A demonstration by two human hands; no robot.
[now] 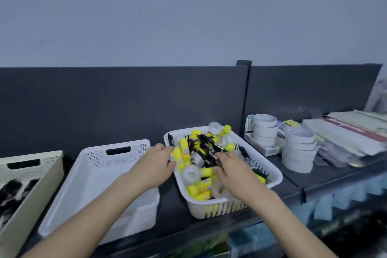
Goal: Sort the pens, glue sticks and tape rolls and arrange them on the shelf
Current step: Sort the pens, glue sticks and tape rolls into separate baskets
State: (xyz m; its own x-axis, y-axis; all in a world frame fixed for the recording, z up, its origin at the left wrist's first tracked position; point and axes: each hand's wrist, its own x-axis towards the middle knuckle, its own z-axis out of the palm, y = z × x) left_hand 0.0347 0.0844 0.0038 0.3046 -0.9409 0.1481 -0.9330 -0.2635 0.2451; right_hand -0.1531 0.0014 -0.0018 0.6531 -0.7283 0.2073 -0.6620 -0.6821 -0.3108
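Note:
A white slotted basket (276, 176) on the dark shelf holds a jumble of black pens (206, 145), yellow glue sticks (184, 151) and clear tape rolls (191, 174). My left hand (154, 163) is at the basket's left rim, fingers curled over the edge and thumb inside it. My right hand (232, 166) reaches into the middle of the basket, its fingers stretched out and touching the black pens, thumb spread below them. Nothing is lifted out.
A white perforated bin (117, 153) stands left of the basket. A cream bin (50, 165) at the far left holds dark pens. Stacks of white tape rolls (299, 148) and piles of paper (345, 132) lie to the right. The shelf's front edge (301, 191) runs below.

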